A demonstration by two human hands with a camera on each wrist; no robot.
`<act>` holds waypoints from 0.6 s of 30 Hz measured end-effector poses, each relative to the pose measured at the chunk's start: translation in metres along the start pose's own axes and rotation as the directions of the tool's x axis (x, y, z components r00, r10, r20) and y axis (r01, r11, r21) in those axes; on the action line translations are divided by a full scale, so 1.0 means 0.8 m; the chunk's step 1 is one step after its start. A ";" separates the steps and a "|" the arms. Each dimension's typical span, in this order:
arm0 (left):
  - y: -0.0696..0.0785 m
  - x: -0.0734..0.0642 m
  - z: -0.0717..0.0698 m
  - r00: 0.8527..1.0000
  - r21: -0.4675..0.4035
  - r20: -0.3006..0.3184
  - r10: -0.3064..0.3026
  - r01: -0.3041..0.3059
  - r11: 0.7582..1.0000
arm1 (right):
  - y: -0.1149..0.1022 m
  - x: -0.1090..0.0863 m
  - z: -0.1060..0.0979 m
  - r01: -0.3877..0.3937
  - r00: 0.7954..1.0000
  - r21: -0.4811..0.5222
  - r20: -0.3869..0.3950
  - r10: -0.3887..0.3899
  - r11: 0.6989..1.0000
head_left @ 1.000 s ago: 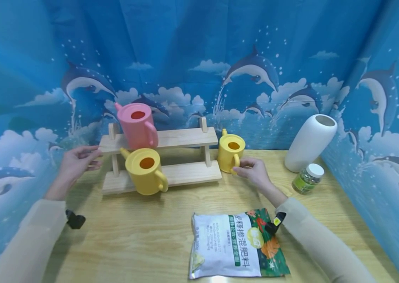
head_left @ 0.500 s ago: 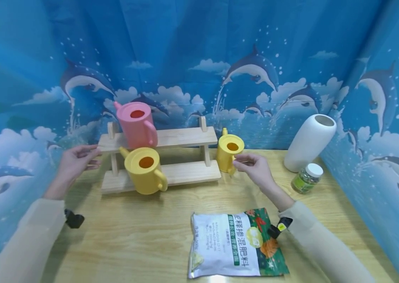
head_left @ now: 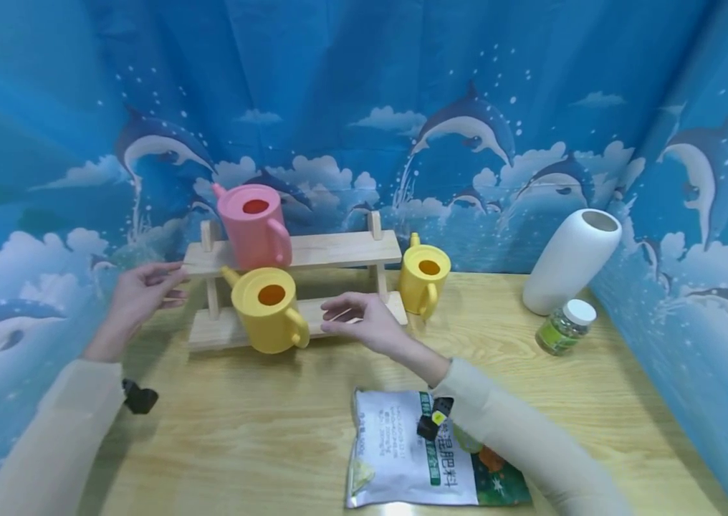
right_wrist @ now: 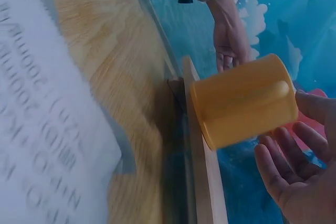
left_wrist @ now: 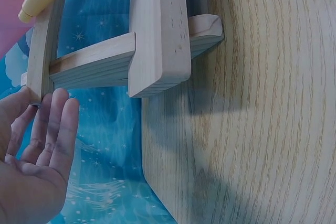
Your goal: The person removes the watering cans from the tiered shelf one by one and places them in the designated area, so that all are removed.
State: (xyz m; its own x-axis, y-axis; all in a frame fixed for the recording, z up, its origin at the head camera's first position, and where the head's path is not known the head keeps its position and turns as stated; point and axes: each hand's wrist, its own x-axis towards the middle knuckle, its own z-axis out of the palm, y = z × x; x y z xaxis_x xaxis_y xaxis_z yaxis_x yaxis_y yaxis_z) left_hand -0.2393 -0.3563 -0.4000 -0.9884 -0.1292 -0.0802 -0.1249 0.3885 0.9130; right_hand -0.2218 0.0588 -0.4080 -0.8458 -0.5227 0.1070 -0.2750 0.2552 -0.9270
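A two-tier wooden shelf stands at the back of the table. My left hand pinches the left end of its upper board; in the left wrist view thumb and fingers meet at the board's end. On that tier stands a pink watering can. A yellow watering can sits on the lower tier, its handle toward the right. My right hand hovers right of this can with parted, slightly bent fingers, holding nothing. In the right wrist view the fingers are close to the yellow can's handle.
A smaller yellow watering can stands right of the shelf. Farther right are a white vase and a lidded jar. A fertilizer bag lies in front, partly under the right forearm. A dolphin-print curtain encloses the table.
My right hand has let go of the smaller yellow watering can's handle and moved left toward the larger yellow can. The left hand stays at the shelf end.
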 end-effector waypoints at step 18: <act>-0.001 0.001 -0.001 1.000 -0.005 0.017 0.015 -0.015 1.000 | -0.001 0.022 0.042 0.022 0.995 -0.031 0.099 -0.019 0.999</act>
State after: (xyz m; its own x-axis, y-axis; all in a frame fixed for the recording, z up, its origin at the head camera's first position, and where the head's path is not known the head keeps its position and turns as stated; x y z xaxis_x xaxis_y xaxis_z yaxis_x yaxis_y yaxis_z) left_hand -0.2403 -0.3571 -0.4005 -0.9914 -0.1079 -0.0735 -0.1100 0.3859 0.9160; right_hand -0.2212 0.0219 -0.4176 -0.7908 -0.6056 0.0887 -0.3079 0.2684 -0.9128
